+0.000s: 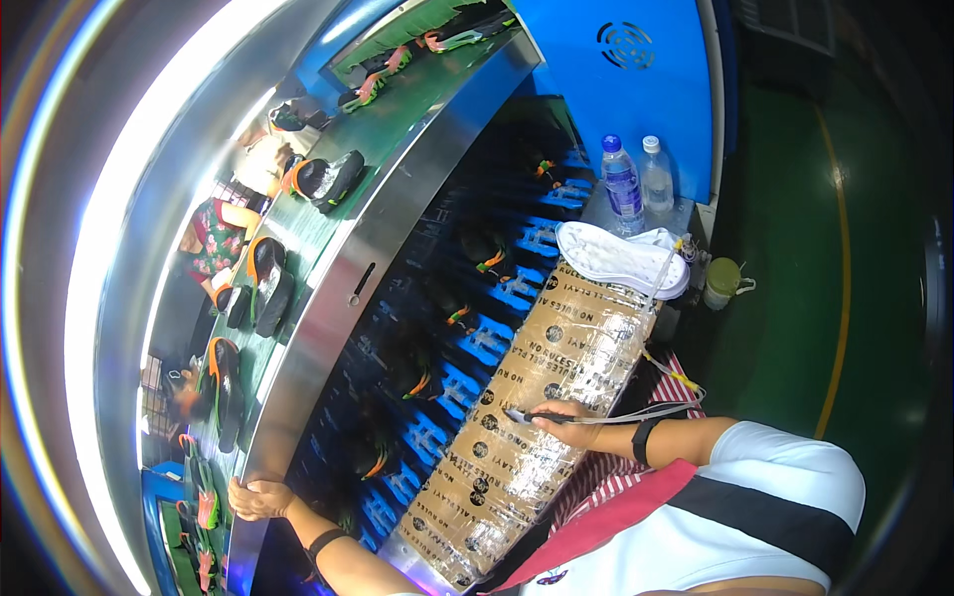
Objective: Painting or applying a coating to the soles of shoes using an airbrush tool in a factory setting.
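At the lower left, my left hand (pixel 260 497) is closed over the edge of the long steel rail (pixel 328 288) beside the conveyor; its fingertips are partly hidden. My right hand (pixel 566 427) grips a slim black-handled tool (pixel 519 415) with a flat silvery tip, whose exact kind I cannot make out. A pale cord (pixel 646 409) runs from about that hand toward the right. Hand and tool are just over a brown, film-wrapped printed cardboard surface (pixel 537 368). Black shoes with orange collars, such as this one (pixel 266 283), stand on the green conveyor belt (pixel 313 233) beyond the rail.
Below the rail, dark shoes ride in a row of blue holders (pixel 487 338). White shoe-shaped pieces (pixel 621 260) lie at the cardboard's far end, near two plastic bottles (pixel 623 189). A blue machine housing (pixel 626 79) rises behind. A person in a floral top (pixel 217 238) is across the belt.
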Tool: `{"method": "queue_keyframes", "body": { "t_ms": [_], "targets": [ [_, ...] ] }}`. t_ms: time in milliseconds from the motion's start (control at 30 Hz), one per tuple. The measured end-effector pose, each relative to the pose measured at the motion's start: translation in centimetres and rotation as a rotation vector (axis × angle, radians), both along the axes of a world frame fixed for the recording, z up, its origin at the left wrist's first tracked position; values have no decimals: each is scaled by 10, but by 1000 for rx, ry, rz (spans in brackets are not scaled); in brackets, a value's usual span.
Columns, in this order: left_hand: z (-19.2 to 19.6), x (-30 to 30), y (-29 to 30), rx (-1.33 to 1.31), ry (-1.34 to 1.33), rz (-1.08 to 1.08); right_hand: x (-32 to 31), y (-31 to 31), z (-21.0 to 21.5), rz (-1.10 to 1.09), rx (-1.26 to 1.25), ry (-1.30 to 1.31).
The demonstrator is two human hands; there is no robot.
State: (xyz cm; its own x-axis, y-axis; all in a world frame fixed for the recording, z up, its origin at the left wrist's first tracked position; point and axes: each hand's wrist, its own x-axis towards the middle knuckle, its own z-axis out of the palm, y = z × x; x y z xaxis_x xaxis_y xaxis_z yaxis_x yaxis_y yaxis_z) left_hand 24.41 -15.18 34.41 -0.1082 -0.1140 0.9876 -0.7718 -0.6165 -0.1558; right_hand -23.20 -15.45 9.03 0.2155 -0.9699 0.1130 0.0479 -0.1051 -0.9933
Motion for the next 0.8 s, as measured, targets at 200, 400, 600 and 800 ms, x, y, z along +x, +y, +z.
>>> {"method": "queue_keyframes", "body": {
  "t_ms": [200, 400, 600, 800],
  "targets": [
    [8, -7, 1, 7, 11, 30, -6, -2, 3, -9, 92, -55],
    [8, 1, 0, 25, 11, 40, -19, -9, 4, 63, 151, -266],
    [4, 0, 3, 41, 102, 86, -59, 6, 25, 42, 325, -422],
    [6, -1, 6, 35, 197, 170, -117, 18, 50, -134, 214, -366]
  ]
}}
